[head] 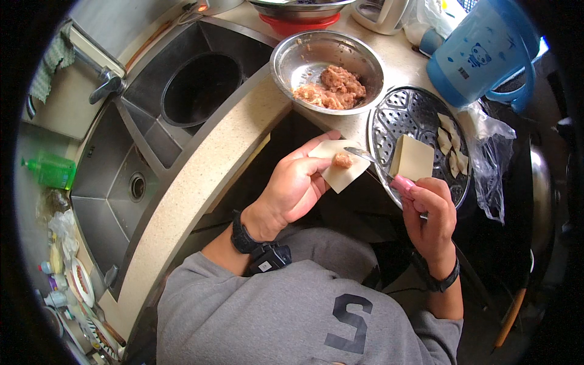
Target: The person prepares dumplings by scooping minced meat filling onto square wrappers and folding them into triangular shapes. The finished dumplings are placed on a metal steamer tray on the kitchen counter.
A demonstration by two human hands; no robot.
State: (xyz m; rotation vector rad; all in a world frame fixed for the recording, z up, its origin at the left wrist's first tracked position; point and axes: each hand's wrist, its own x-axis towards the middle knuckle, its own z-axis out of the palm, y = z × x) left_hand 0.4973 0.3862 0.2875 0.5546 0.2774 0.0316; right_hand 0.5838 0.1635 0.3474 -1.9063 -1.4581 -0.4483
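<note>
My left hand (296, 180) holds a square dough wrapper (338, 175) with a lump of minced meat (343, 160) on it. In my right hand (429, 205) is a spoon (360, 153) with a pink handle, its metal bowl over the wrapper beside the meat. Beyond my hands stands a steel bowl (283, 68) partly filled with minced meat filling (340, 86). To its right, a perforated steel steamer tray (385, 109) bears a stack of wrappers (413, 157) and several folded dumplings (451, 141).
A double steel sink (137, 146) lies to the left, with a green bottle (52, 169) at its far side. At the right are a blue plastic jug (474, 54) and a clear plastic bag (490, 169). A red basin (299, 23) stands behind the bowl.
</note>
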